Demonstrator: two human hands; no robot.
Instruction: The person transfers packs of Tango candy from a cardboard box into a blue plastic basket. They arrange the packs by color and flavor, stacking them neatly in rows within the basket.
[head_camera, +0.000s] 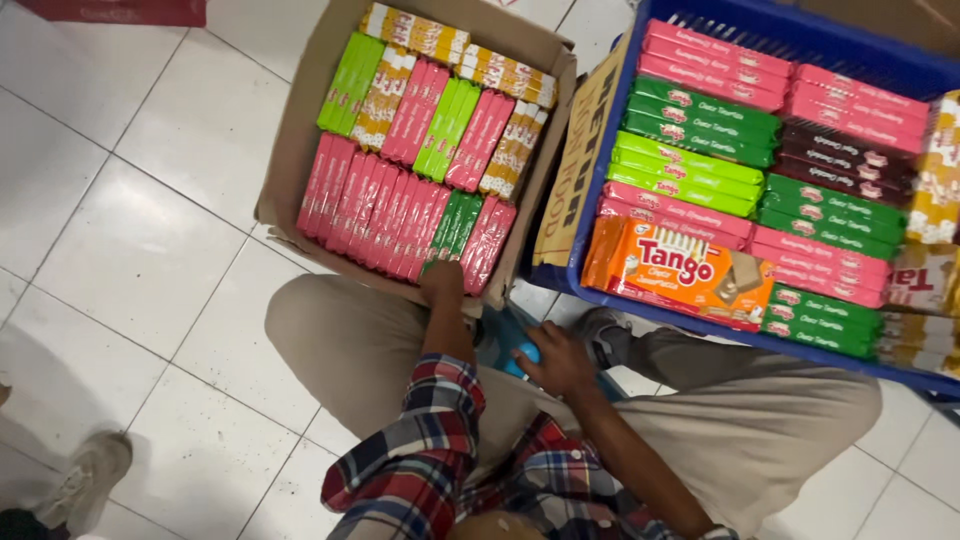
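While we crouch on the floor, our left hand (442, 283) pinches a green wafer pack (452, 228) standing upright at the cardboard box's (290, 150) near edge, and our right hand (553, 360) closes round a blue object (524, 358).

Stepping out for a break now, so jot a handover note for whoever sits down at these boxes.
Left hand: reaching into the near edge of the cardboard box, on the last row of packs; its grip is hidden.
Right hand: over the lap, closed on a small blue object.
Things: slim pink and green packs stand on edge in rows in the box. The blue crate beside it holds flat stacks, with a large orange pack in front.
Done: the box rows look full.
Left: the spot under the left hand seems unfinished; the crate is still loaded.
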